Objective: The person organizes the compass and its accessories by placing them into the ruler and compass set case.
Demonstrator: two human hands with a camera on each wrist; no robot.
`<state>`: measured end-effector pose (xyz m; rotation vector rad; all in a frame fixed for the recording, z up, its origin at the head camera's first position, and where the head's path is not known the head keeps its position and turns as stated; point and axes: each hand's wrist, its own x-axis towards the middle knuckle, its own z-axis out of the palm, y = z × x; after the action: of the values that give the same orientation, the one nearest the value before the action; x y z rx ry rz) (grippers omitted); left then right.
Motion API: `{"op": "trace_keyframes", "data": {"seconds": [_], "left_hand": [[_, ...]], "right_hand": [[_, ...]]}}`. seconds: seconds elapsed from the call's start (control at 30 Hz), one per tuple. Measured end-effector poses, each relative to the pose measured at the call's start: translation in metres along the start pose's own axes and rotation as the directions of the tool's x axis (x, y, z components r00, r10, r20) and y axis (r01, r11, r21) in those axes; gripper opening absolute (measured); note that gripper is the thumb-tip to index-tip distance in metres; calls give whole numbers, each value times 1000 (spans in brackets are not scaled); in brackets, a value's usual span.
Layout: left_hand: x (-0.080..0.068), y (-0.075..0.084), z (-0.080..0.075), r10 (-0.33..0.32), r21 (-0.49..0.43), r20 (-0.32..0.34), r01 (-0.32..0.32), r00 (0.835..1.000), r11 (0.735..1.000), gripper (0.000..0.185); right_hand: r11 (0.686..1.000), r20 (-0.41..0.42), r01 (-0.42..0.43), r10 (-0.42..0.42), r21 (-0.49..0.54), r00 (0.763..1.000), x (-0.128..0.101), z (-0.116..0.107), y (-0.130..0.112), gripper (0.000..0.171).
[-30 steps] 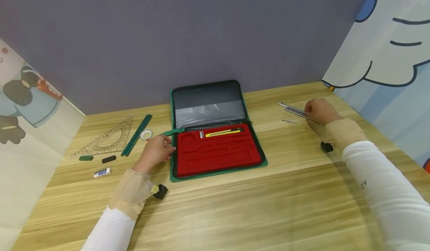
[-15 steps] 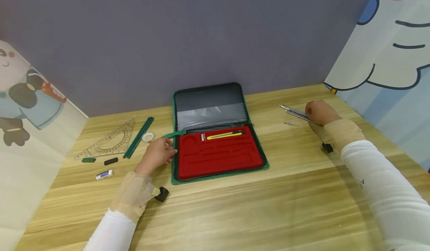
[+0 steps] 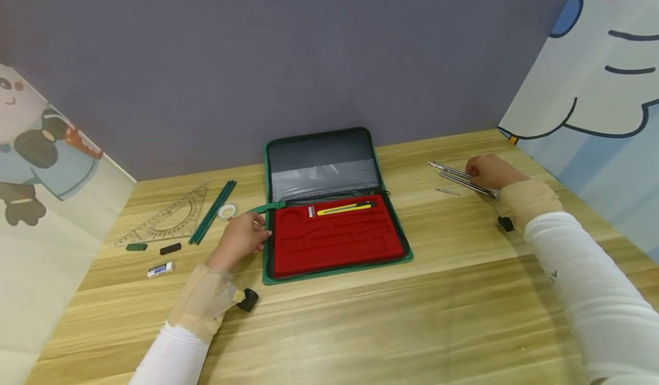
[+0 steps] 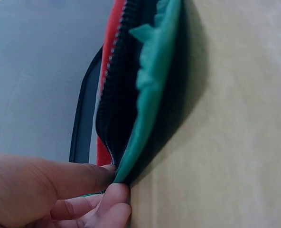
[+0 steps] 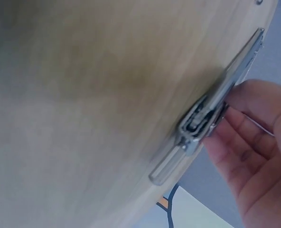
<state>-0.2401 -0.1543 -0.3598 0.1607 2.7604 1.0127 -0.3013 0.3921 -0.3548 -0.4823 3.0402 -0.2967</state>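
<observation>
An open green zip case (image 3: 337,270) with a red moulded insert (image 3: 334,242) lies in the middle of the wooden table. A yellow utility knife (image 3: 345,207) sits in its top slot. My left hand (image 3: 257,233) is at the case's left edge, and in the left wrist view the left hand (image 4: 114,183) pinches the green edge (image 4: 150,99) between thumb and finger. At the far right my right hand (image 3: 476,173) grips a metal compass (image 3: 455,174). The right wrist view shows my fingers (image 5: 235,142) curled against the compass (image 5: 211,109) on the table.
Left of the case lie a clear set square (image 3: 165,216), green pencils (image 3: 212,210), a small tape roll (image 3: 226,209), a green eraser (image 3: 136,246), a black block (image 3: 170,249) and a white eraser (image 3: 159,269). A small metal pin (image 3: 447,191) lies by the compass. Cartoon panels wall both sides.
The head view has shifted slightly. Both hands stay at the same places, the left on the case's edge and the right on the compass.
</observation>
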Motion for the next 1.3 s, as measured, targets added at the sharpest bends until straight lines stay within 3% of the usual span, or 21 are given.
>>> {"op": "trace_keyframes", "data": {"seconds": [0.43, 0.67, 0.87, 1.3], "left_hand": [[1, -1, 0, -8, -24, 7, 9, 1000, 1000, 28], [1, 0, 0, -1, -15, -2, 1, 1000, 1000, 28], [3, -1, -1, -10, -18, 2, 10, 1000, 1000, 27], [2, 0, -1, -1, -9, 2, 1, 1000, 1000, 28]], "right_hand": [[1000, 36, -10, 11, -4, 999, 2, 0, 3, 12], [998, 43, 51, -50, -34, 998, 2, -5, -2, 5], [991, 21, 124, -123, -56, 992, 2, -10, -13, 3], [979, 37, 203, -204, 35, 978, 3, -16, -55, 8]]}}
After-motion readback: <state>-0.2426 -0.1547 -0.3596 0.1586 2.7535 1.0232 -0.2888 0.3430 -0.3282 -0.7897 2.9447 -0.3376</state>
